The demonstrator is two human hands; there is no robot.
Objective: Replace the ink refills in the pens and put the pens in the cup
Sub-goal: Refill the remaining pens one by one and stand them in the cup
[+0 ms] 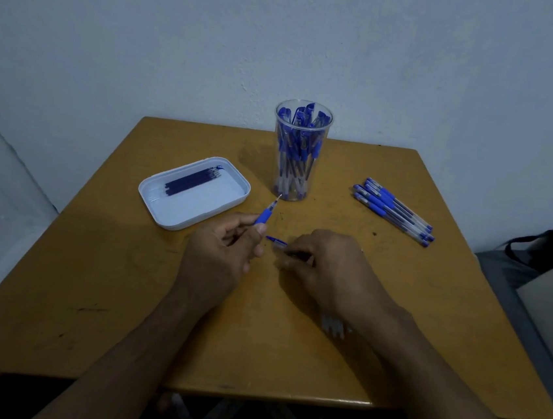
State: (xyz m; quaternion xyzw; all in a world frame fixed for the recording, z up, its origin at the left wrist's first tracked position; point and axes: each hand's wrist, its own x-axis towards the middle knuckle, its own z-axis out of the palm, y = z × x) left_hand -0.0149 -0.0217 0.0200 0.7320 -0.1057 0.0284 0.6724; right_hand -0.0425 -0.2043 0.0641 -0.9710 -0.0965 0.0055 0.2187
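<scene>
Left hand [221,248] pinched round blue rubber-gripped pen front section [265,215], tip toward clear plastic cup [299,150]; right hand [323,265] gripping clear pen barrel [278,242], both just before the cup on the ochre worktop [90,275]. Best aligned straight, twisted gently. Translucent, blue-trimmed parts.

A worn wooden table [89,292] stands against a plain bluish-grey wall [151,25] in dim light.

Left hand [226,252] around pen tip section [266,214], right hand [327,269] around barrel [280,244].
</scene>
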